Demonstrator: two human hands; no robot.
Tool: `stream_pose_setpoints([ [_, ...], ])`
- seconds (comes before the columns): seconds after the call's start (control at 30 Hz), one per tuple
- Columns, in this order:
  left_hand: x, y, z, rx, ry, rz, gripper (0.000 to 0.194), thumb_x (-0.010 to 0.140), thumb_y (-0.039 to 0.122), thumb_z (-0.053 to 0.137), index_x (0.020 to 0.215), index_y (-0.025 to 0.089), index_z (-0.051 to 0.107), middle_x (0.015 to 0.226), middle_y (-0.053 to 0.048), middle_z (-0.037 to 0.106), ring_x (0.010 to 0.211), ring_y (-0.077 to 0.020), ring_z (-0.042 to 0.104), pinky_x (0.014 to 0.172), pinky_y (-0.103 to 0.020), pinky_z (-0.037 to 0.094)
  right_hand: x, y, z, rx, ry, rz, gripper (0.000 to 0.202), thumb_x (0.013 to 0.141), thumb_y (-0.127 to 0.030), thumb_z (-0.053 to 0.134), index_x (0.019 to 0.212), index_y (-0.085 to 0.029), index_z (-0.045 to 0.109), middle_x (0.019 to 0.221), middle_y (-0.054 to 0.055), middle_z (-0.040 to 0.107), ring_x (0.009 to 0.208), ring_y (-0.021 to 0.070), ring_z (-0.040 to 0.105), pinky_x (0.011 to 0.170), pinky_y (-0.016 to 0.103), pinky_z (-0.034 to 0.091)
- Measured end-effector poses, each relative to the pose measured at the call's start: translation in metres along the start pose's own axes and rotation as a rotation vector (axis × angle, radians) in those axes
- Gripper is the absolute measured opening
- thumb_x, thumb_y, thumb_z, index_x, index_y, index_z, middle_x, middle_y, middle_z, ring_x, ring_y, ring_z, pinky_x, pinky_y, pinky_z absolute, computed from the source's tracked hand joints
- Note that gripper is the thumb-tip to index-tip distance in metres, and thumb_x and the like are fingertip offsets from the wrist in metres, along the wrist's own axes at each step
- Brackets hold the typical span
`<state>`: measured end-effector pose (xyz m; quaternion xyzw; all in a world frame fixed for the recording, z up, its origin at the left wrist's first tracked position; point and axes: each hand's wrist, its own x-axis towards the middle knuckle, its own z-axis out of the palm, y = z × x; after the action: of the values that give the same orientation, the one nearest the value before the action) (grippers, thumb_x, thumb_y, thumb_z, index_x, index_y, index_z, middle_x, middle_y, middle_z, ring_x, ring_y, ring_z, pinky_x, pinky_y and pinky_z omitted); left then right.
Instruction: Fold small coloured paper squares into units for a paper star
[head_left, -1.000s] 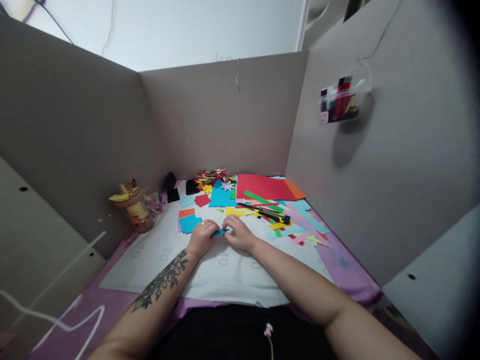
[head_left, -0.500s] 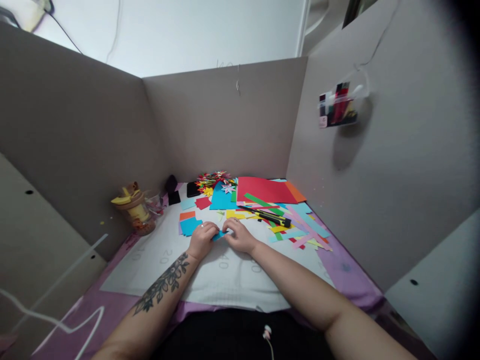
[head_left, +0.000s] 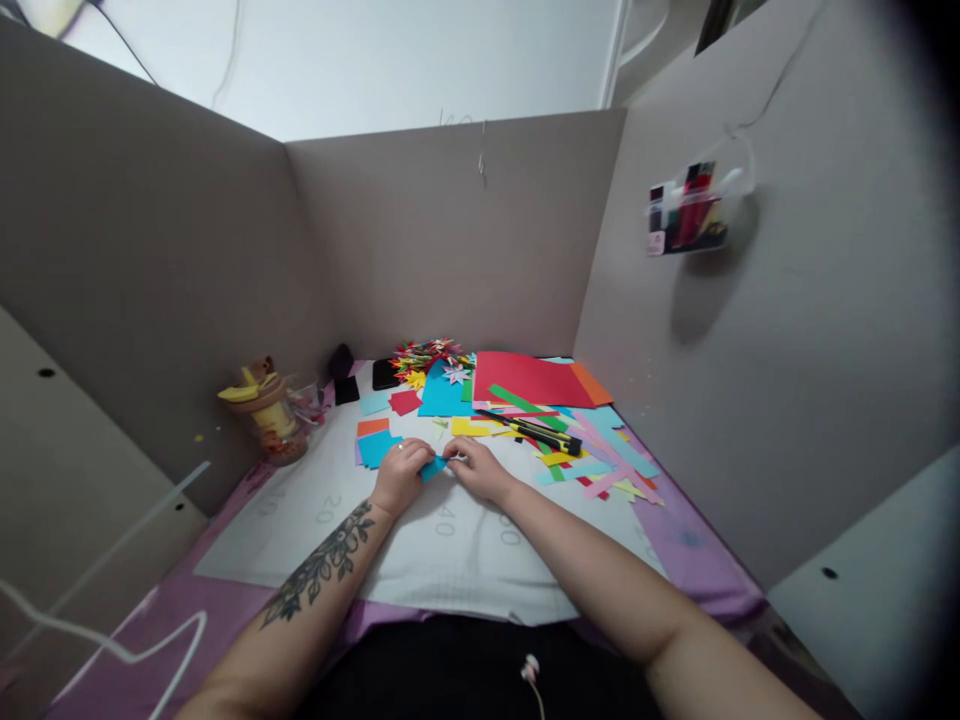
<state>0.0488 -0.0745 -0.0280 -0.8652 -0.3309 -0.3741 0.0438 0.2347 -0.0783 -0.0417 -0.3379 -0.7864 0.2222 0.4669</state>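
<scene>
A small piece of blue paper is held between both hands, low over the white sheet. My left hand pinches its left side, and my right hand has thumb and fingertips closed on its right corner. The fingers cover part of the paper, so its exact fold cannot be made out. Just left of my left hand lie blue paper squares, with an orange square behind them. Beyond my right hand rests a black and yellow utility knife on coloured paper strips.
Folded paper stars are heaped at the back beside a large red sheet. A brown and yellow cup stands at the left wall. Grey partitions enclose the table, and a clear hanging holder is on the right one.
The blue paper has turned between my fingers and now shows a larger flat face. My right fingertips have shifted slightly to its upper corner. The camera view has moved a little.
</scene>
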Motion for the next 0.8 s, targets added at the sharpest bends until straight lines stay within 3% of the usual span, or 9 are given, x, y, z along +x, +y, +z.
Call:
stream_pose_setpoints([
  [0.8, -0.0035, -0.0043, -0.0009, -0.038, 0.014, 0.001, 0.025, 0.066, -0.001, 0.045, 0.076, 0.018, 0.059, 0.078, -0.005, 0.064, 0.08, -0.0175, 0.057, 0.072, -0.03, 0.045, 0.0012, -0.0059, 0.0003, 0.053, 0.004, 0.146, 0.008, 0.071, -0.013, 0.054, 0.076, -0.018, 0.056, 0.078, 0.0, 0.056, 0.076, 0.0135, 0.052, 0.069, 0.025, 0.04],
])
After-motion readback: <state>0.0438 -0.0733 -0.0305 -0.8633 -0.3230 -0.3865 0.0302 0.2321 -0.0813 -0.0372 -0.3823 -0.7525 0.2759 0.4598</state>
